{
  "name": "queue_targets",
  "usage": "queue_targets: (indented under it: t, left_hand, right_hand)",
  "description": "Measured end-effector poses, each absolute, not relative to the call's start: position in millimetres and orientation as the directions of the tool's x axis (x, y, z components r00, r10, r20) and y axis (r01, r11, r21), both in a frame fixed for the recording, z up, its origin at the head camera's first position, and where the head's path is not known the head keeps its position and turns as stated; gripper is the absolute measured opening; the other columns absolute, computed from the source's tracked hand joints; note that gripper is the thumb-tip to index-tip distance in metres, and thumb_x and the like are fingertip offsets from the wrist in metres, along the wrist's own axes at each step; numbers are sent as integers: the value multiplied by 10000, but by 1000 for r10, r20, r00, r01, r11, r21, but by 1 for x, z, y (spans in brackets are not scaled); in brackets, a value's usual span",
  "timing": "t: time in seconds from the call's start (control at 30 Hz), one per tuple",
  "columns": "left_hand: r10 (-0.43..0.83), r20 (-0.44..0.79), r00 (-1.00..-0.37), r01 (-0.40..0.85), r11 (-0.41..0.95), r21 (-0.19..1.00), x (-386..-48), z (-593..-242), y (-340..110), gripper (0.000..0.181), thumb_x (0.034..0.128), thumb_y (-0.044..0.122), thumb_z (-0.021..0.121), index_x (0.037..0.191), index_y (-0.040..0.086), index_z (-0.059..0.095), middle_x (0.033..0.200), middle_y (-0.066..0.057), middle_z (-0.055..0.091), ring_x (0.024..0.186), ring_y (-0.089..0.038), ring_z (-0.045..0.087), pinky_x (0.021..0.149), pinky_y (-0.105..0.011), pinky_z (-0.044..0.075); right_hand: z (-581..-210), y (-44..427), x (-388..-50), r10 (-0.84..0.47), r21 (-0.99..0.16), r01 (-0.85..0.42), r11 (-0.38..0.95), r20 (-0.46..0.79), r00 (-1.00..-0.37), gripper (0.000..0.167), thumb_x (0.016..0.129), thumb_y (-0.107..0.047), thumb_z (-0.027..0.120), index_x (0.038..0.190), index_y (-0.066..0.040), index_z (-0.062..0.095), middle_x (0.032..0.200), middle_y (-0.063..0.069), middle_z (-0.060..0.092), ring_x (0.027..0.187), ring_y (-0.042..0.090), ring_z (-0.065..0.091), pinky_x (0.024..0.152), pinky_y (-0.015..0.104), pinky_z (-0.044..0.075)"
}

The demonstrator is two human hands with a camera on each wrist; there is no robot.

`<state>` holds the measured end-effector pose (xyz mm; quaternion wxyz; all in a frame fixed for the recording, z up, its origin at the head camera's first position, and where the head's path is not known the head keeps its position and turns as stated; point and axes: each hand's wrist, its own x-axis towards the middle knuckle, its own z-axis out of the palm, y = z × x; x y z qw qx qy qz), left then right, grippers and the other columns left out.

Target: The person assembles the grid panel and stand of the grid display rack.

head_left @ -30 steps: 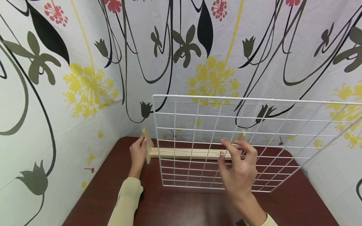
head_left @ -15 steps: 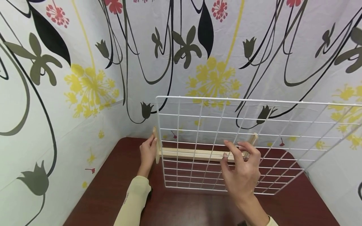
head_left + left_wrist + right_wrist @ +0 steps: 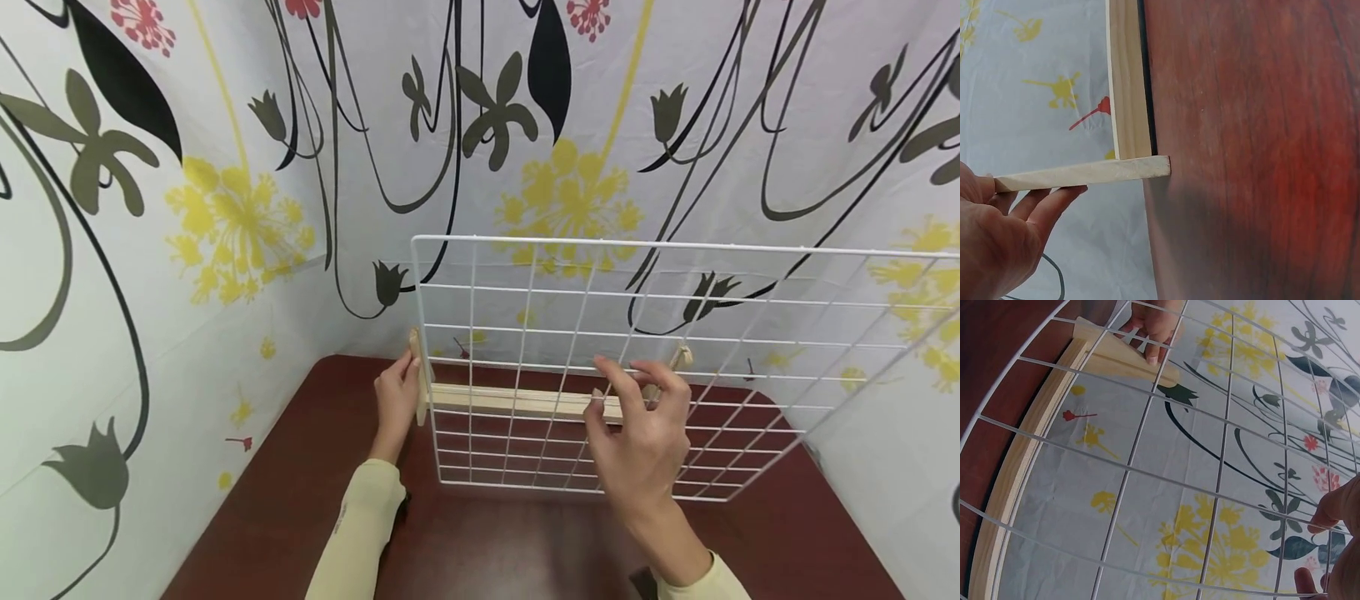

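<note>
My left hand pinches the left upright of a light wooden stand between thumb and fingers. A long wooden crossbar joins it to a second upright on the right. In front of the stand, a white wire grid panel stands tilted, its left edge beside the left upright. My right hand holds the panel with bent fingers and thumb at its wires, near the middle. The right wrist view shows the stand through the mesh, with the right fingers at its edge.
The stand's crossbar lies along the back of a dark red-brown table. Behind and at both sides hangs a white cloth printed with flowers and stems. The grid panel reaches out past the right of the head view.
My left hand and the wooden stand have shifted to the right, bringing the left upright against the panel's left edge in view. The panel has moved slightly right; my right hand keeps its hold.
</note>
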<state>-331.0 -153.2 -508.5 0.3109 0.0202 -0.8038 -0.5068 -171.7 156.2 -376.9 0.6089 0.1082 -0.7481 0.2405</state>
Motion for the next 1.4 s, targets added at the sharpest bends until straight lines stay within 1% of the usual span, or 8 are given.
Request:
queue_targets:
  t: [0.43, 0.6, 0.7, 0.73, 1.03, 1.13, 1.27, 1.4]
  left_hand:
    - [-354, 433, -829, 244, 467, 850, -330, -507, -154, 350, 1049, 203, 669, 1390, 130, 696, 1333, -140, 722, 1223, -338, 715, 1030, -528, 577]
    - [-360, 425, -830, 228, 476, 849, -330, -504, -154, 345, 1063, 222, 654, 1385, 108, 700, 1339, -149, 720, 1058, -300, 755, 920, -483, 602]
    - [-357, 434, -828, 232, 487, 842, -328, -503, -152, 298, 1070, 205, 640, 1321, 84, 744, 1232, -186, 769, 879, -314, 726, 829, -487, 583]
    - [-358, 436, -826, 233, 488, 841, -328, -503, -152, 289, 1069, 203, 640, 1306, 83, 752, 1212, -186, 776, 950, -303, 739, 869, -493, 587]
    - [-357, 458, -814, 245, 505, 828, -326, -505, -149, 229, 1071, 201, 634, 1161, 62, 793, 962, -206, 787, 716, -262, 605, 740, -427, 525]
    - [-371, 441, -817, 234, 485, 843, -327, -506, -150, 254, 1068, 185, 632, 1244, 79, 782, 1098, -184, 800, 841, -260, 704, 828, -435, 578]
    - [-378, 457, -805, 261, 467, 845, -328, -506, -150, 331, 1049, 166, 667, 1361, 62, 705, 1327, -156, 722, 1198, -310, 728, 1032, -506, 579]
    - [-355, 474, -806, 274, 487, 829, -327, -508, -150, 371, 1045, 223, 677, 1380, 63, 692, 1337, -160, 715, 1234, -344, 708, 1044, -527, 570]
  right_hand:
    - [-346, 145, -199, 88, -200, -514, 834, 968, -235, 440, 898, -129, 755, 1324, -237, 736, 1256, 241, 583, 1018, 378, 619, 647, 363, 378]
    - [-323, 136, -212, 84, -186, -552, 813, 975, -206, 417, 893, -130, 741, 1299, -228, 744, 1250, 241, 591, 995, 386, 618, 678, 433, 440]
    - [-307, 134, -219, 86, -188, -551, 813, 975, -205, 439, 877, -123, 748, 1298, -246, 743, 1256, 230, 594, 1002, 376, 624, 683, 476, 473]
    - [-303, 133, -221, 86, -189, -545, 817, 974, -210, 445, 875, -120, 750, 1300, -250, 741, 1262, 225, 591, 1010, 371, 625, 661, 474, 475]
    - [-265, 125, -236, 75, -167, -570, 805, 981, -181, 464, 850, -64, 738, 1280, -238, 744, 1252, 214, 586, 1025, 375, 621, 687, 514, 512]
    - [-256, 119, -241, 55, -137, -569, 811, 986, -158, 477, 854, -46, 733, 1281, -259, 740, 1259, 187, 591, 1038, 359, 631, 600, 495, 495]
    - [-246, 112, -247, 29, -99, -566, 818, 991, -131, 468, 878, -36, 727, 1281, -274, 733, 1265, 160, 588, 1046, 352, 622, 587, 486, 494]
    - [-240, 110, -254, 19, -89, -558, 825, 991, -130, 458, 889, -35, 721, 1282, -270, 725, 1267, 156, 576, 1059, 349, 612, 596, 487, 494]
